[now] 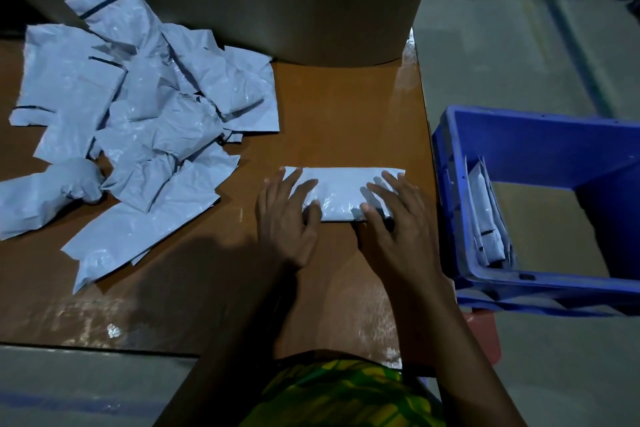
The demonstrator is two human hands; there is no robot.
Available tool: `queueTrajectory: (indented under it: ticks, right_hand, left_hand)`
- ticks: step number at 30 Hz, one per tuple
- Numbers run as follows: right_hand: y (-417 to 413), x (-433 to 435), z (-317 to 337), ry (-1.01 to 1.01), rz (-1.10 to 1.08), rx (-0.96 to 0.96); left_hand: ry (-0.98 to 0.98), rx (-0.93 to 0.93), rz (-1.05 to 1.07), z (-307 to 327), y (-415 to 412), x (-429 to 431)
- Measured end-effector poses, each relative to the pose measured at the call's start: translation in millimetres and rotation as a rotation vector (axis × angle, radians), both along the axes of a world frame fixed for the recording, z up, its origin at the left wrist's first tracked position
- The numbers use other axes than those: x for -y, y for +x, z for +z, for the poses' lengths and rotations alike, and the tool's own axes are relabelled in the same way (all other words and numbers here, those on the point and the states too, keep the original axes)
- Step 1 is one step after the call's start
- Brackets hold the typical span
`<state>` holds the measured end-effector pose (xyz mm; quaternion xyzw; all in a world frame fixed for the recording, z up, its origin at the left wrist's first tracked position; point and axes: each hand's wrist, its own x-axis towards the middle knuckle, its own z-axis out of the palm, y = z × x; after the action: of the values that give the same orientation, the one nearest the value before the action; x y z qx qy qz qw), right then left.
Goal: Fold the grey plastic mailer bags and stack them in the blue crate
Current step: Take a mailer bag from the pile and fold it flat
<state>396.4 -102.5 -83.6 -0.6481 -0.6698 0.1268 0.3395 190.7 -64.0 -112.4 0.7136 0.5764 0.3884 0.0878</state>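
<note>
The left hand (287, 222) and right hand (393, 218) press flat, fingers spread, on the folded bag (343, 189) on the table (346, 114) (setting the crease, I think). Next it needs a grasp and a carry into the crate (519, 120).

The left hand (287, 218) and right hand (394, 218) are pressing a folded grey mailer bag (343, 189) flat on the brown table (329, 114), fingers spread. A crumpled pile of bags (138, 121) is lying to the left. The blue crate (536, 121) is sitting right of the table, holding folded bags (486, 218) against its left wall.
</note>
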Motion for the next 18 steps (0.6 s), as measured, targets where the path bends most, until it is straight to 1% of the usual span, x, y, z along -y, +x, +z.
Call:
queueTrajectory:
  ticks: [2,4,7,9,11,18]
  right_hand:
    - [-5.4,-16.7,3.3,-0.008,-0.013,0.075]
    - [-9.6,-33.3,0.5,-0.087,-0.035,0.120]
    - [-12.4,-40.1,-9.7,-0.208,-0.056,0.134]
    - [-12.8,-34.0,-16.3,-0.197,-0.064,0.160]
    - [-13.8,-29.5,-21.6,-0.199,-0.070,0.176]
    - [-17.1,-35.7,-30.9,-0.238,-0.106,0.231]
  left_hand:
    - [-0.057,-0.144,-0.029,12.9,14.2,-6.9]
    - [-0.136,-0.281,-0.079,12.0,28.0,-15.4]
    - [-0.170,-0.407,-0.085,1.9,39.4,-20.6]
    - [-0.181,-0.471,-0.059,-5.0,41.3,-18.1]
    - [-0.195,-0.519,-0.039,-8.6,41.8,-13.8]
    - [-0.210,-0.565,-0.026,-11.0,44.0,-18.0]
